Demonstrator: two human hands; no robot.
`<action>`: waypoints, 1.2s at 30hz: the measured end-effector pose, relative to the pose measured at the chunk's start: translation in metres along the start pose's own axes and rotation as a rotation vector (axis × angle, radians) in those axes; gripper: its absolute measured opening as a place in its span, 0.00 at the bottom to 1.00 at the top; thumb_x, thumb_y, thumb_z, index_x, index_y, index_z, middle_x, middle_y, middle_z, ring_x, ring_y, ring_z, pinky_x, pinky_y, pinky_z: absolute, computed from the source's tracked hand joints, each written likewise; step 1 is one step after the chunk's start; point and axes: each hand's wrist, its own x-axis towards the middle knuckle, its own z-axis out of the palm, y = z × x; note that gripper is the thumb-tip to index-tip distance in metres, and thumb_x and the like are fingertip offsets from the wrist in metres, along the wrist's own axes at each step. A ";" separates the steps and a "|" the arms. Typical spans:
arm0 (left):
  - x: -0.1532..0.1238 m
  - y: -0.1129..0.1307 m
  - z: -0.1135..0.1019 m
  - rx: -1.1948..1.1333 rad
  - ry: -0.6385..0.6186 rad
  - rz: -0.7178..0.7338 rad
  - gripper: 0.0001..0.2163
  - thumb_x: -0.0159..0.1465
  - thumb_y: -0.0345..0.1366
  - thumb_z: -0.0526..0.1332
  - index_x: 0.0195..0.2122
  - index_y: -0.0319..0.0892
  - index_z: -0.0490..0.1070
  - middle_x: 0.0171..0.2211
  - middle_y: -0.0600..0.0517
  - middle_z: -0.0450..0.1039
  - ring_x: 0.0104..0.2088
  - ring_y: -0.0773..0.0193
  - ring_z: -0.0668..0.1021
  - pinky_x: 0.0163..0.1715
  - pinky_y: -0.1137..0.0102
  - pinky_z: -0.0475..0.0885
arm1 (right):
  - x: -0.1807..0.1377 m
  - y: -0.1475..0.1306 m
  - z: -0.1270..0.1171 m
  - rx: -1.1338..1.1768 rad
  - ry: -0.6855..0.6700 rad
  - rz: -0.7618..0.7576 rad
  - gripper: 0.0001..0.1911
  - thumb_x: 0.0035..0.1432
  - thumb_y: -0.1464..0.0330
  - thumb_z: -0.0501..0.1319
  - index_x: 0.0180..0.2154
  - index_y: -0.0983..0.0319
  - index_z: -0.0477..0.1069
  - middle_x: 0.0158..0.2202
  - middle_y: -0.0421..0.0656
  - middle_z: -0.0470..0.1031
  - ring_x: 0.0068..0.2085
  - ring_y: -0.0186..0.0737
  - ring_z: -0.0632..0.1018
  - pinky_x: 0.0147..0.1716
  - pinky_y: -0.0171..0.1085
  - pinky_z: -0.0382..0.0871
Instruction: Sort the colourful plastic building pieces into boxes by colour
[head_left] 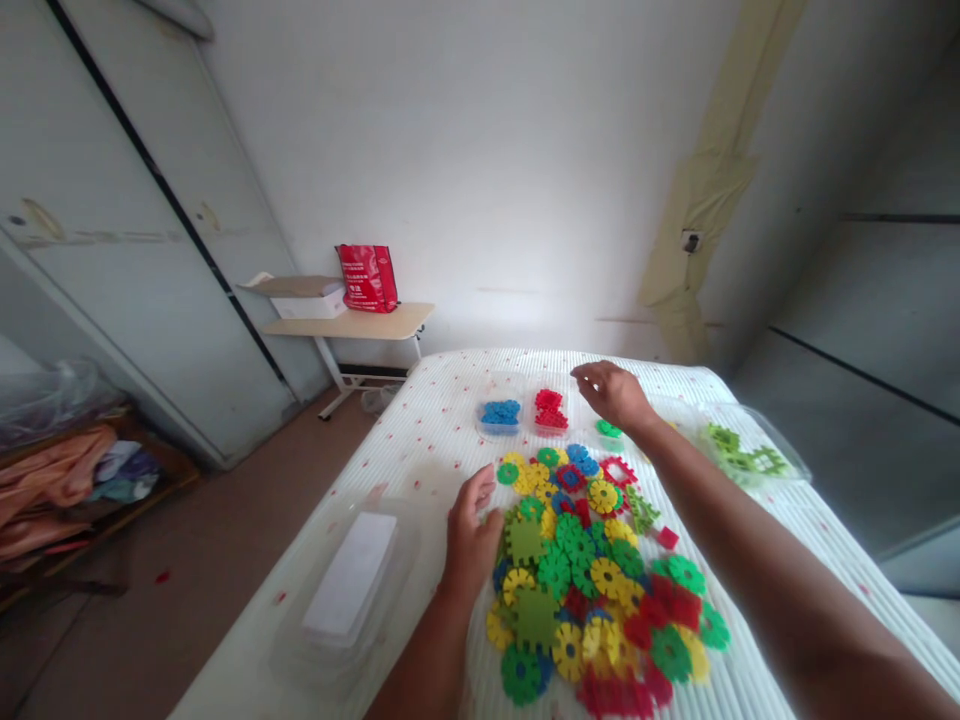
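Observation:
A heap of flat plastic toy pieces, red, yellow, green and blue, lies on a white ribbed tabletop. My left hand rests at the heap's left edge, fingers curled, touching the pieces; what it holds, if anything, is hidden. My right hand reaches far over the table, fingers loosely bent, hovering just right of a clear tub of red pieces. Beside that stands a clear tub of blue pieces. A green piece lies under the right wrist.
A clear box with green pieces sits at the table's right edge. A clear lidded box with a white insert lies at the near left. Beyond the table stand a small side table with a red bag, and wardrobe doors at left.

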 end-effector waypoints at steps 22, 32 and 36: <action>-0.086 0.034 -0.011 0.652 -0.532 0.216 0.51 0.37 0.54 0.69 0.63 0.55 0.47 0.66 0.45 0.37 0.63 0.34 0.45 0.56 0.39 0.38 | -0.277 -0.016 0.020 0.194 -0.130 -0.059 0.55 0.42 0.49 0.64 0.65 0.55 0.37 0.67 0.50 0.29 0.63 0.67 0.44 0.55 0.62 0.51; -0.070 0.037 0.020 0.882 -0.542 0.222 0.44 0.45 0.42 0.66 0.63 0.51 0.48 0.67 0.49 0.36 0.64 0.42 0.43 0.59 0.45 0.39 | -0.239 -0.050 0.042 0.186 -0.006 -0.014 0.46 0.49 0.51 0.59 0.64 0.60 0.45 0.64 0.55 0.47 0.63 0.60 0.51 0.55 0.59 0.51; -0.060 0.051 0.013 0.800 -0.576 0.151 0.45 0.45 0.42 0.66 0.63 0.54 0.46 0.66 0.49 0.39 0.64 0.43 0.45 0.58 0.43 0.39 | -0.231 -0.048 0.029 0.218 0.035 -0.016 0.38 0.51 0.52 0.59 0.61 0.57 0.54 0.62 0.52 0.55 0.60 0.57 0.59 0.55 0.59 0.52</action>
